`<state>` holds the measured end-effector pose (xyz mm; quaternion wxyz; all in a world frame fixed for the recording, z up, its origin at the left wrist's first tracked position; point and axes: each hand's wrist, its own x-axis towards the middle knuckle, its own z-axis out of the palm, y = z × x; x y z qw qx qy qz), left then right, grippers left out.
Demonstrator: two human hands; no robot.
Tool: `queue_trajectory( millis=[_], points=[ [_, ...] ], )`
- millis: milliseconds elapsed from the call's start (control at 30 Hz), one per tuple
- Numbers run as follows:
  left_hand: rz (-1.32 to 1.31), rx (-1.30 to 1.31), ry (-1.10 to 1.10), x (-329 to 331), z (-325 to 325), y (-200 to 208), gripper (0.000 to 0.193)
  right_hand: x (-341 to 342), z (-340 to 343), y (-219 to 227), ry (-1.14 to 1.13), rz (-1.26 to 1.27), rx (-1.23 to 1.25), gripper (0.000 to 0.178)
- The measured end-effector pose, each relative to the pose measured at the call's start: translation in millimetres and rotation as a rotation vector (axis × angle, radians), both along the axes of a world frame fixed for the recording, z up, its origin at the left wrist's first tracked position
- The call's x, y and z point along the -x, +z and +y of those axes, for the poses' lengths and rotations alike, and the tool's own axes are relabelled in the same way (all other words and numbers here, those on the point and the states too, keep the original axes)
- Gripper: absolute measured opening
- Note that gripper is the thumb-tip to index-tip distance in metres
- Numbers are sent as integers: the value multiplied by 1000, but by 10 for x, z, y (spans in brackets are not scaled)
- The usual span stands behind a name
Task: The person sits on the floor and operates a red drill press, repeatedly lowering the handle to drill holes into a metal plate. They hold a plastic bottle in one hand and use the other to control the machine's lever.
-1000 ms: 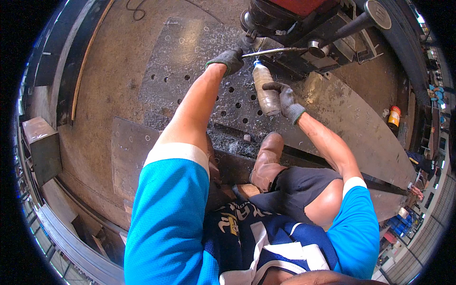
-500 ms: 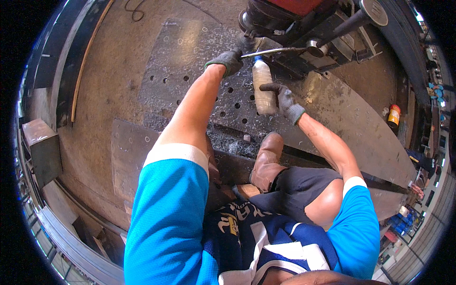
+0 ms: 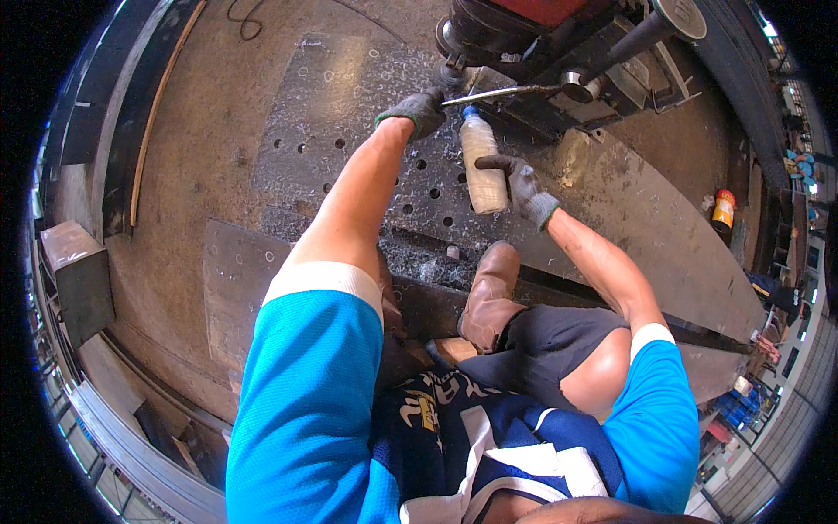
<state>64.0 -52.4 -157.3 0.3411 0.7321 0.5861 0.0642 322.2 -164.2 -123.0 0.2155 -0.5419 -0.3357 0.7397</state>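
My left hand [image 3: 422, 113], in a dark grey glove, is closed round the end of a metal lever [image 3: 502, 93] that runs right to the hub of a drilling machine [image 3: 515, 39]. In my gloved right hand [image 3: 528, 190] is a clear plastic bottle [image 3: 485, 166] of cloudy whitish liquid with a blue cap. The bottle leans, its cap pointing up toward the lever and the machine. Beneath lies a steel plate [image 3: 340, 109] with several round holes, chalk-like circles and scattered metal shavings. The drill's tip is partly hidden behind my left hand.
My brown boot [image 3: 491, 297] rests by a gap between plates, where shavings [image 3: 428, 262] lie heaped. A tapering steel plate [image 3: 663, 236] spreads to the right. Beyond it stands an orange-yellow container [image 3: 724, 210]. A metal box section [image 3: 78, 279] sits at the far left.
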Motion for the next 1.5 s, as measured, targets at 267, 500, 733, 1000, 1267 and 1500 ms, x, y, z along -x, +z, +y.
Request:
queue_trajectory(
  millis=[267,500,733,1000,1267,1500],
  points=[
    [11,30,18,-25,19,0,37,28,16,15,-98,11,-30,25],
    [-18,87,31,-18,-34,136,37,-40,37,-155,-81,2,-75,26],
    [-21,-1,-28,-11,-13,10,32,-38,32,-146,-92,47,-17,22],
    [-26,-2,-9,-34,-4,-103,32,-25,15,-66,-79,126,47,24],
    [-11,107,18,-62,47,-162,38,-268,-165,-68,66,-8,-151,48],
    [18,200,9,12,96,-161,34,-815,-632,227,-53,4,1,29]
  ],
)
